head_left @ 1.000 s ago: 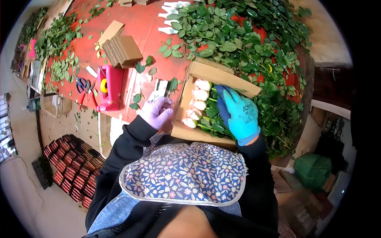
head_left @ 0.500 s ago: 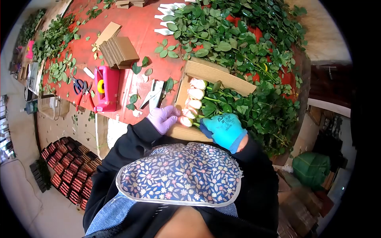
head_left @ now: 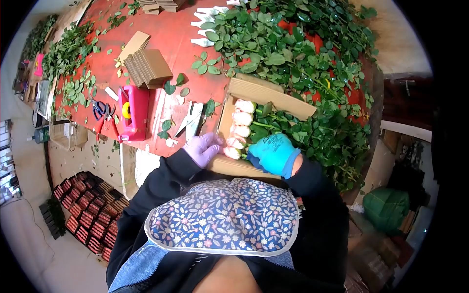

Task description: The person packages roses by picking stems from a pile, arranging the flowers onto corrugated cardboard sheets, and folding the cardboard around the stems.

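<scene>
Several pale pink roses (head_left: 243,118) lie in a row inside an open cardboard box (head_left: 222,115), their leafy stems running to the right. My left hand (head_left: 201,149), in a purple glove, is at the box's near left corner with its fingers bent inward. Its fingertips are beside the nearest rose heads, and what they pinch, if anything, is hidden. My right hand (head_left: 274,154), in a blue glove, is closed over the stems just behind the nearest rose head (head_left: 232,153). Its fingertips are hidden from above.
Left of the box lie a stapler (head_left: 194,118), a pink tape dispenser (head_left: 134,112), pruning shears (head_left: 106,124) and folded cardboard pieces (head_left: 149,67). Leafy rose stems (head_left: 293,44) with white-wrapped heads (head_left: 202,29) cover the red table's far right. Loose leaves lie about.
The view has shifted slightly. Both hands stay at the near end of the rose row, with the right hand turned a little over the stems.
</scene>
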Motion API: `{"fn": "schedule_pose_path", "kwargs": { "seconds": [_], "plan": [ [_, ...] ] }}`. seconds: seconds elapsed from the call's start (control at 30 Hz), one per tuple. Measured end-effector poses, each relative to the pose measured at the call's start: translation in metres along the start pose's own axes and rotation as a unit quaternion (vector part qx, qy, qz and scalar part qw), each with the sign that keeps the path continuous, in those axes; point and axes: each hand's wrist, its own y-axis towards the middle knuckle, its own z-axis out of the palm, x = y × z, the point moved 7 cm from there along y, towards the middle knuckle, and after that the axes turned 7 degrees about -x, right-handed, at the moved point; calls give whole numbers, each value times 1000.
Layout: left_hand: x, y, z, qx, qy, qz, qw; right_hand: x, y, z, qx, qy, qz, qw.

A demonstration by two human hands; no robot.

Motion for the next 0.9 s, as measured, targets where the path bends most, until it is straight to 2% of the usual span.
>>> {"fn": "schedule_pose_path", "kwargs": {
  "seconds": [0.1, 0.17, 0.23, 0.27, 0.3, 0.37, 0.4, 0.43, 0.5, 0.57, 0.63, 0.67, 0.7, 0.77, 0.83, 0.87, 0.9],
  "plan": [
    [3, -2, -1, -9, -8, -8, 1000, 1, 1, -3, -12, -33, -11, 999],
    [-5, 1, -2, -2, -5, -16, 1000, 1, 2, -3, 25, -30, -1, 999],
    [-52, 2, -10, -18, 230, 153, 961, 0, 5, -7, 35, -40, 6, 999],
    [-67, 4, -7, -29, 211, 217, 953, -2, 5, -5, 67, -30, 7, 997],
    [-91, 4, -3, 7, 273, 232, 934, -2, 5, -1, 98, -19, 7, 995],
    [-102, 8, 9, 24, 225, 347, 910, -3, 5, -2, 99, -23, 14, 995],
    [-103, 12, 16, 53, 224, 373, 899, -3, 6, -3, 113, -30, 12, 993],
    [-99, 13, 22, 82, 276, 357, 889, -5, 4, -4, 109, -35, 13, 993],
    [-91, 18, 31, 68, 316, 358, 876, -7, -1, -8, 60, -9, 11, 998],
    [-91, 20, 32, 66, 319, 361, 874, -8, -7, -10, 62, -6, 30, 998],
    [-94, 20, 34, 61, 318, 358, 876, -2, -12, -33, -44, 81, 45, 995],
    [-96, 20, 34, 58, 327, 362, 871, -5, -18, -34, -55, 100, 65, 991],
    [-99, 19, 35, 51, 338, 366, 866, -2, -24, -37, -52, 95, 60, 992],
    [-106, 16, 28, 31, 357, 360, 861, 1, -31, -55, -122, 29, 89, 988],
    [-107, 17, 9, 42, 276, 322, 904, 4, -42, -66, -167, 23, 99, 981],
    [-92, 43, -22, 22, 296, 253, 921, -9, -31, -72, -177, 42, 122, 976],
    [-66, 57, -51, -69, 260, 281, 921, -8, -38, -79, -206, 48, 132, 968]
  ]
}}
